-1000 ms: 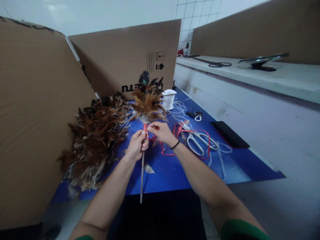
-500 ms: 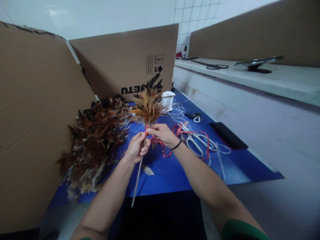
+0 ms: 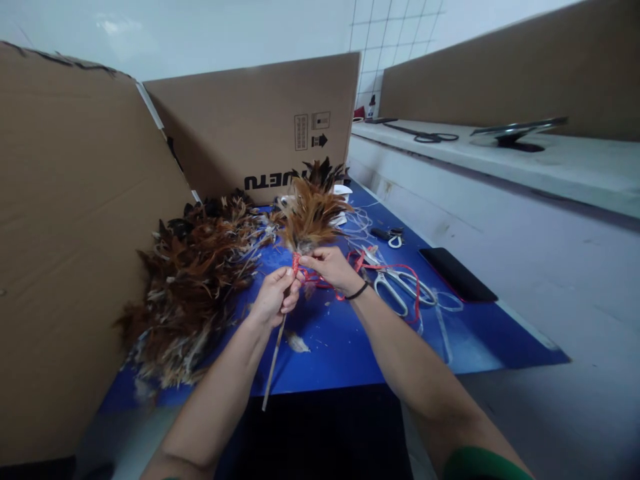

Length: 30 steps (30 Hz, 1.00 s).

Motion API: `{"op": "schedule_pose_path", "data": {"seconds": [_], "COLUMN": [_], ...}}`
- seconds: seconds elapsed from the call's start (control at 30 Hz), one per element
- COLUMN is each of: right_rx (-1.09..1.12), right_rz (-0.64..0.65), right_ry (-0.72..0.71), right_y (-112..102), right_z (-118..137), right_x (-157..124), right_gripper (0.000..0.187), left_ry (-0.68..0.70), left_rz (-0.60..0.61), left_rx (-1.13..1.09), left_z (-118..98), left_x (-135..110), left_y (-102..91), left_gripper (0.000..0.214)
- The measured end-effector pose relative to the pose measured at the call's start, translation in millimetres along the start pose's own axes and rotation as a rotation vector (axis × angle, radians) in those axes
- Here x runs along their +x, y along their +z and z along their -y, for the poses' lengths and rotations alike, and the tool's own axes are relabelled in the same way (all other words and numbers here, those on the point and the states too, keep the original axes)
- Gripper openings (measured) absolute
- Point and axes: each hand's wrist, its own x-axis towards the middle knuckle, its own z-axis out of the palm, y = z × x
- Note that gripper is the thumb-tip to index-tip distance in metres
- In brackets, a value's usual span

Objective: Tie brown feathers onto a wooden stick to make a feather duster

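A feather duster (image 3: 311,212) with brown and black feathers is held up over the blue table, its thin stick (image 3: 274,365) slanting down toward me. My left hand (image 3: 276,293) is closed around the stick just under the feathers. Red ribbon (image 3: 296,264) wraps the neck where feathers meet stick. Against that wrap, my right hand (image 3: 327,267) pinches the ribbon between thumb and fingers. The ribbon's loose length runs right across the table to the scissors (image 3: 393,293).
A heap of brown feathers (image 3: 195,280) lies left, against cardboard (image 3: 75,233). Rightward are a black phone (image 3: 457,274), small black-handled snips (image 3: 387,236) and clear string (image 3: 361,221). A white spool (image 3: 343,192) stands partly hidden behind the duster. A pale loose feather (image 3: 298,342) lies nearer me.
The feather head has turned and shifted slightly right, now covering more of the white spool. Both hands stay at the red wrap, and the loose ribbon near the right hand has been drawn up.
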Motion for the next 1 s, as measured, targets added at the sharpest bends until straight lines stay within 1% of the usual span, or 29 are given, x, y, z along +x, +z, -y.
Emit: {"op": "schedule_pose_path", "data": {"seconds": [0.07, 0.17, 0.2, 0.27, 0.4, 0.47, 0.57, 0.7, 0.83, 0.9, 1.0], "right_rx": [0.064, 0.265, 0.326, 0.385, 0.328, 0.3, 0.297, 0.282, 0.337, 0.309, 0.17], "right_rz": [0.032, 0.113, 0.12, 0.091, -0.039, -0.08, -0.104, -0.141, -0.079, -0.086, -0.113], "right_ry": [0.049, 0.154, 0.183, 0.212, 0.175, 0.155, 0.129, 0.056, 0.166, 0.171, 0.043], "right_y": [2, 7, 9, 13, 20, 22, 22, 19, 18, 19, 20], "right_z": [0, 1, 2, 4, 4, 3, 2, 4, 5, 3, -3], "right_x": [-1, -4, -5, -6, -6, -5, -4, -4, -6, -7, -5], "right_gripper": [0.044, 0.041, 0.04, 0.04, 0.039, 0.038, 0.038, 0.036, 0.037, 0.037, 0.037], "left_ry": [-0.027, -0.056, -0.058, -0.038, 0.069, 0.098, 0.099, 0.068, 0.011, 0.01, 0.083], "left_rz": [0.047, 0.095, 0.099, 0.071, -0.084, -0.135, -0.14, -0.07, -0.001, -0.037, -0.167], "left_rx": [-0.031, -0.058, -0.06, -0.058, -0.021, 0.007, 0.02, -0.003, -0.021, -0.009, 0.044], "left_z": [0, -1, 0, 1, 4, 4, 2, 0, 1, 2, 4], "left_x": [0, 0, 0, 0, 0, 1, 2, 1, 0, 0, 2], "left_y": [-2.0, -1.8, -0.6, 2.8, 8.1, 8.2, 6.9, 4.6, 3.9, 5.2, 7.3], "left_gripper": [0.024, 0.024, 0.024, 0.025, 0.031, 0.033, 0.033, 0.031, 0.03, 0.03, 0.03]}}
